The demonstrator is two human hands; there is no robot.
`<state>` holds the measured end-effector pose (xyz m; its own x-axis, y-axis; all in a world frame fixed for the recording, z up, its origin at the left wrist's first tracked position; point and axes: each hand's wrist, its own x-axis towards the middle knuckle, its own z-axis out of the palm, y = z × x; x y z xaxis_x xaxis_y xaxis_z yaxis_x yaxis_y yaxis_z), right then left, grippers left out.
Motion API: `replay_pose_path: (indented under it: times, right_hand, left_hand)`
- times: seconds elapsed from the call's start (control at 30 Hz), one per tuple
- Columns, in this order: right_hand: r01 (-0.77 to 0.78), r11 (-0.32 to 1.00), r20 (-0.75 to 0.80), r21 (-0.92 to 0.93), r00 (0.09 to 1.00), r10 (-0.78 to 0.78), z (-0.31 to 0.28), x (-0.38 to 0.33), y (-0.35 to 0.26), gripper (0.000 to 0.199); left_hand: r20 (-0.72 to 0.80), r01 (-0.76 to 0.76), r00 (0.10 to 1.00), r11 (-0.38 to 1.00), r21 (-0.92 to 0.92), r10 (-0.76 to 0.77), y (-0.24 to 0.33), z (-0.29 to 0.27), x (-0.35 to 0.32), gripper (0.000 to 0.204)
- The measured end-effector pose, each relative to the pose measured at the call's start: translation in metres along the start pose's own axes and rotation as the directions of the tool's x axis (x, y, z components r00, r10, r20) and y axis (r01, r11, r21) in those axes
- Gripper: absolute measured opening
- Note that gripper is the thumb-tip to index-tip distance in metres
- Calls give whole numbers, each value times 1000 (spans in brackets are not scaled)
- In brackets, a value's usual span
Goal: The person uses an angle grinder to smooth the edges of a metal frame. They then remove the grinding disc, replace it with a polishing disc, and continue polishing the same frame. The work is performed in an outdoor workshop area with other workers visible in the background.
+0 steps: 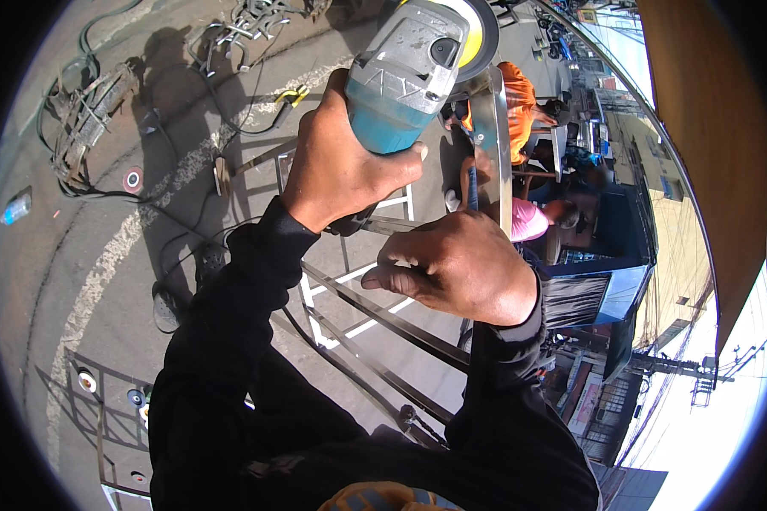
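Observation:
My left hand (337,166) is wrapped round a teal and grey angle grinder (405,81), held up at the top of the view. Its round disc (473,38), yellow with a dark rim, overlaps the upper end of a shiny metal bar (491,128); whether they touch I cannot tell. My right hand (464,264) is closed with the fingers curled under, just below that bar. What its fingers hold, if anything, is hidden. Below both hands runs a frame of metal tubes (392,324), partly white.
Pliers with yellow handles (291,96), cables (85,64) and a rusty metal piece (94,119) lie on the pavement to the left. Several loose discs (87,381) and a plastic bottle (15,207) are there too. People in orange (516,106) and pink (528,221) are beyond the bar.

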<state>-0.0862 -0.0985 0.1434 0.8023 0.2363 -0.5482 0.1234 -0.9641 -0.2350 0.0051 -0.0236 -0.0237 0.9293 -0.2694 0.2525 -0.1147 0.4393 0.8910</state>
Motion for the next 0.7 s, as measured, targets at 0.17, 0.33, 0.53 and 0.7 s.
replay_pose_path:
  times: [0.17,0.33,0.53,0.7]
  right_hand:
    - [-34,999,1,-6,999,34,0,0,-1,13]
    - [-27,1000,6,-10,1000,27,1,0,-1,14]
    - [-42,999,23,-32,999,43,1,0,0,12]
    - [-42,999,8,-11,999,42,0,0,-1,14]
  left_hand:
    - [-1,-2,1000,1000,-17,2,4,-2,-1,69]
    - [33,3,999,1000,-5,-3,4,0,0,71]
    - [16,3,1000,1000,-25,-3,5,-1,2,70]
    - [18,7,1000,1000,-3,-7,9,-2,-1,70]
